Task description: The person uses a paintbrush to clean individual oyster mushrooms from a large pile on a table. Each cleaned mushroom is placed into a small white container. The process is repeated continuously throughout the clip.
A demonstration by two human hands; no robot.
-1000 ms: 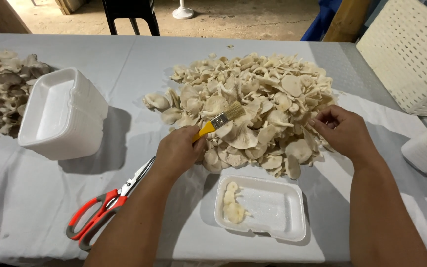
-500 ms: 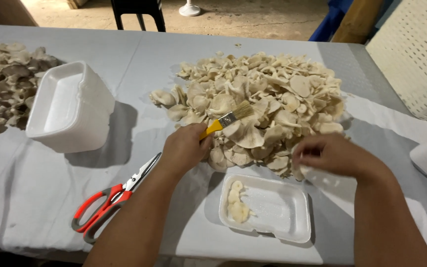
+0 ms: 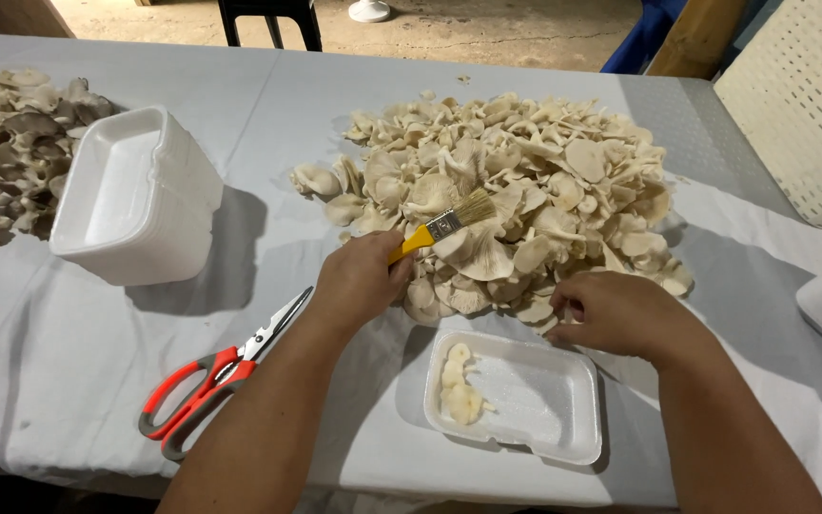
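The left hand (image 3: pixel 359 281) is clenched around the yellow handle of a small paintbrush (image 3: pixel 444 226), whose bristles point up and to the right over the near edge of a large heap of pale oyster mushrooms (image 3: pixel 516 205) in the middle of the worktop (image 3: pixel 268 105). The right hand (image 3: pixel 620 314) rests at the heap's near right edge with its fingers curled in among the lowest mushrooms; whether it actually grips one cannot be told. Just in front of both hands lies a shallow white foam tray (image 3: pixel 525 400), close to the worktop's near edge, holding a few small mushroom pieces (image 3: pixel 459 390) bunched at its left end while the remainder of its floor is bare. Left of the left forearm, a pair of scissors with orange handles (image 3: pixel 211 376) lies with its blades aimed toward the heap, on an open stretch of white cloth. Farther left stands a stack of white foam trays (image 3: pixel 140 195), the top one holding nothing, and beyond it at the left edge a second pile of darker, greyer mushrooms (image 3: pixel 2 152). At the right edge a white perforated crate (image 3: pixel 801 105) stands apart from the heap, with bare cloth between them.
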